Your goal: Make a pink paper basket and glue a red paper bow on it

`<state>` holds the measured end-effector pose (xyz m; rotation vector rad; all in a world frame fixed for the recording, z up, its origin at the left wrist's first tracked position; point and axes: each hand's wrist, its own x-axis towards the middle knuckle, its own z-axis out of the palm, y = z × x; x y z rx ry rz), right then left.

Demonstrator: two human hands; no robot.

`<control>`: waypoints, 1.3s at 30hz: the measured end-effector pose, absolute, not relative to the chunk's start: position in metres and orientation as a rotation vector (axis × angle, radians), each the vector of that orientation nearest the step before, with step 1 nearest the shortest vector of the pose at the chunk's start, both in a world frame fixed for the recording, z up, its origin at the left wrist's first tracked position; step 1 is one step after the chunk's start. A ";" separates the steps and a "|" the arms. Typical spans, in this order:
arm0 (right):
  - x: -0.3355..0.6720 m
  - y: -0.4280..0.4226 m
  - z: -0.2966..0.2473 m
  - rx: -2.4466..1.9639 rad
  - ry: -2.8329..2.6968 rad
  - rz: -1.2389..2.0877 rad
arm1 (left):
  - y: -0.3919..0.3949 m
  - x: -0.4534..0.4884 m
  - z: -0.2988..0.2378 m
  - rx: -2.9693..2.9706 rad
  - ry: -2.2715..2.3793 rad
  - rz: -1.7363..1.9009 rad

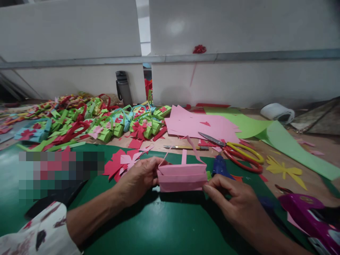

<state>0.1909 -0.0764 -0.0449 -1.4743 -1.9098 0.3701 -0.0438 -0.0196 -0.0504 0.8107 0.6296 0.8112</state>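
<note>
A folded pink paper bag [182, 179] with a thin paper strap handle is held between both hands above the green mat [170, 230]. My left hand [142, 179] pinches its left end, with part of the fingers hidden behind the paper. At the lower right corner, my right hand [228, 194] grips it between thumb and fingers. Just behind the right hand stands a blue glue gun [221, 165]. Red paper flowers [113, 164] and a pale pink paper flower [129, 159] lie beyond my left hand.
Scissors with red and yellow handles [244, 156] and a cutter knife [186, 147] lie behind the bag. Pink sheets [196, 124] and green sheets [297, 145] spread at the back right. A heap of small paper bags [106, 122], a bottle [123, 88] and a purple tool [302, 209] surround the mat.
</note>
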 end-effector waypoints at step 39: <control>0.187 -0.082 -0.019 -1.137 -1.814 0.790 | -0.031 0.014 0.049 1.911 0.874 0.499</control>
